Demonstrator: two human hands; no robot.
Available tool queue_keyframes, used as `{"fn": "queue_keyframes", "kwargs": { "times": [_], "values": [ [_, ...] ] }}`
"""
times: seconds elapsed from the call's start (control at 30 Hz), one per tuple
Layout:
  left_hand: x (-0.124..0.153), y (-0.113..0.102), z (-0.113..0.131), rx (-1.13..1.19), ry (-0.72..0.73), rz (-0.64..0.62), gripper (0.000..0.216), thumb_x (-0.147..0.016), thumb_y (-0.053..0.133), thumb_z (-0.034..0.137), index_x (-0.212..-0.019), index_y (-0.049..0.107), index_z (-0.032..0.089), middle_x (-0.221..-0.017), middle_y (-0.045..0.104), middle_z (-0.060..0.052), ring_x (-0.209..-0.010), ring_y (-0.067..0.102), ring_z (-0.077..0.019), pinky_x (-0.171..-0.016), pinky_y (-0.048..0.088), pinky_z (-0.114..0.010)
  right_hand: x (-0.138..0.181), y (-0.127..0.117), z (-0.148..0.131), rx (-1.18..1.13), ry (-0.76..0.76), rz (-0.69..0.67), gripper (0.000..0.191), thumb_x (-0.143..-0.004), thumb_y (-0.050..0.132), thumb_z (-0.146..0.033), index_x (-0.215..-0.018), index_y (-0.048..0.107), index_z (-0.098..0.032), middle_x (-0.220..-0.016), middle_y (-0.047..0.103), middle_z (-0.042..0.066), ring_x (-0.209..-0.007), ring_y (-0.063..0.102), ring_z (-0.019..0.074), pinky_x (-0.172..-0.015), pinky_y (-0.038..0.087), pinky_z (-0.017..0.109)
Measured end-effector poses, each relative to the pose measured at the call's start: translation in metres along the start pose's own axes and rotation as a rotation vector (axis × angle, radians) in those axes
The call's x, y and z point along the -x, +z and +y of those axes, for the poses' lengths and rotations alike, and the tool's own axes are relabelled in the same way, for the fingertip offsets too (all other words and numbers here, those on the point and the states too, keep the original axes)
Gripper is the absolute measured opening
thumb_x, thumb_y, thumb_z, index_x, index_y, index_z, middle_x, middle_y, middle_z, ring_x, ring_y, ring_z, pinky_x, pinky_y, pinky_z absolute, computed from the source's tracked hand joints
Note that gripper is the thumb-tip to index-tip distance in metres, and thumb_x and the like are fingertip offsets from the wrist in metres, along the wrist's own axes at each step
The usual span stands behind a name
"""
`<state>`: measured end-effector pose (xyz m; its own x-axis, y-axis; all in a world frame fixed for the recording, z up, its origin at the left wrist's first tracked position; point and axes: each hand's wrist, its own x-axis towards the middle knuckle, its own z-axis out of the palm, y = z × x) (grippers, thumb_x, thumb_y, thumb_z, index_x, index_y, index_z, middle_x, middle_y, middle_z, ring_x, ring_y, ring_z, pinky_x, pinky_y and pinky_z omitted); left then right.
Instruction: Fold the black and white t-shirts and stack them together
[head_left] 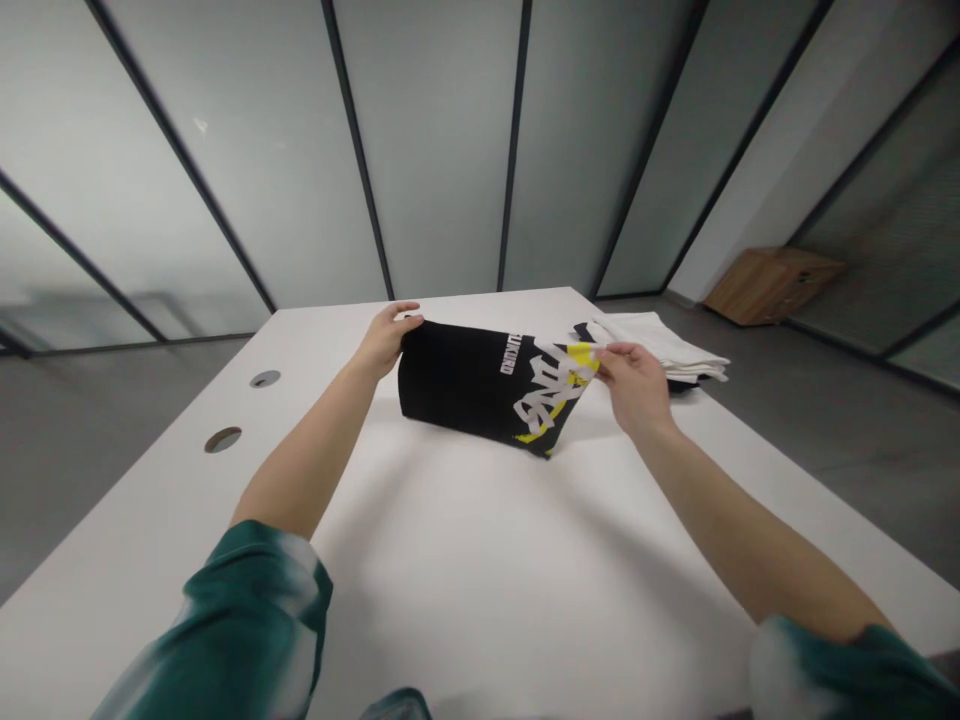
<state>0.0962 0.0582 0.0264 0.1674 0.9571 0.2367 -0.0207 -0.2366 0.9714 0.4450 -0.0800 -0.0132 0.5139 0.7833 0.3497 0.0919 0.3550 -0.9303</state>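
A folded black garment [465,385] with white and yellow lettering is held just above the white table [465,560], its lower edge near the tabletop. My left hand [384,338] grips its upper left corner, fingers closed over the edge. My right hand [636,380] pinches the upper right corner beside the yellow print. Both forearms reach out from green and white sleeves.
A stack of folded white cloth [664,345] lies on the table's far right corner, just behind my right hand. Two round cable holes [223,438] sit near the left edge. Glass wall panels stand behind; a wooden cabinet [772,283] rests on the floor at right.
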Motion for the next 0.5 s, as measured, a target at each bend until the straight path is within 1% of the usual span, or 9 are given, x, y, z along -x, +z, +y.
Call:
{"fn": "queue_keyframes", "kwargs": {
  "times": [0.07,0.13,0.23,0.37,0.43,0.5],
  "values": [
    [-0.005,-0.006,0.017,-0.012,0.055,0.007,0.044,-0.071,0.074,0.037,-0.108,0.061,0.017,-0.080,0.064,-0.001,-0.074,0.063,-0.0157,-0.068,0.049,-0.028,-0.025,0.003,-0.009,0.056,-0.042,-0.020,0.026,-0.073,0.067,-0.037,-0.090,0.051,-0.025,-0.073,0.060,-0.002,-0.074,0.064,0.0176,-0.069,0.057,0.034],
    [-0.011,-0.009,0.026,-0.038,0.077,0.026,0.037,-0.072,0.073,0.037,-0.100,0.062,0.016,-0.079,0.063,-0.001,-0.074,0.062,-0.0159,-0.070,0.049,-0.029,-0.051,0.009,-0.012,0.113,-0.061,-0.045,0.025,-0.075,0.065,-0.035,-0.094,0.052,-0.025,-0.076,0.060,-0.001,-0.076,0.064,0.0185,-0.066,0.056,0.034],
    [-0.022,-0.010,0.026,-0.067,0.058,0.056,0.030,-0.071,0.073,0.036,-0.090,0.062,0.015,-0.077,0.062,-0.002,-0.072,0.061,-0.0156,-0.069,0.049,-0.029,-0.082,0.027,-0.006,0.175,-0.053,-0.110,0.023,-0.075,0.062,-0.030,-0.096,0.054,-0.025,-0.081,0.061,0.000,-0.077,0.064,0.0183,-0.065,0.055,0.033],
    [-0.039,-0.008,0.021,-0.086,0.023,0.091,0.024,-0.072,0.070,0.034,-0.085,0.061,0.016,-0.075,0.060,-0.002,-0.070,0.060,-0.0157,-0.068,0.048,-0.029,-0.112,0.059,0.002,0.237,0.036,-0.187,0.029,-0.068,0.063,-0.021,-0.096,0.057,-0.023,-0.083,0.062,0.002,-0.078,0.062,0.0207,-0.067,0.055,0.036],
    [-0.046,-0.007,0.025,-0.083,0.071,0.109,0.023,-0.074,0.068,0.035,-0.086,0.061,0.016,-0.077,0.060,-0.002,-0.073,0.060,-0.0161,-0.070,0.049,-0.029,-0.123,0.072,-0.001,0.270,0.043,-0.182,0.034,-0.067,0.063,-0.018,-0.100,0.057,-0.021,-0.084,0.063,0.003,-0.079,0.062,0.0215,-0.069,0.055,0.038],
    [-0.047,-0.008,0.031,-0.089,0.153,0.125,0.024,-0.077,0.067,0.036,-0.090,0.061,0.017,-0.081,0.061,-0.002,-0.079,0.062,-0.0165,-0.075,0.049,-0.030,-0.128,0.078,-0.009,0.289,-0.026,-0.177,0.038,-0.068,0.061,-0.017,-0.106,0.058,-0.020,-0.087,0.062,0.004,-0.082,0.061,0.0213,-0.073,0.054,0.039]
  ]
}}
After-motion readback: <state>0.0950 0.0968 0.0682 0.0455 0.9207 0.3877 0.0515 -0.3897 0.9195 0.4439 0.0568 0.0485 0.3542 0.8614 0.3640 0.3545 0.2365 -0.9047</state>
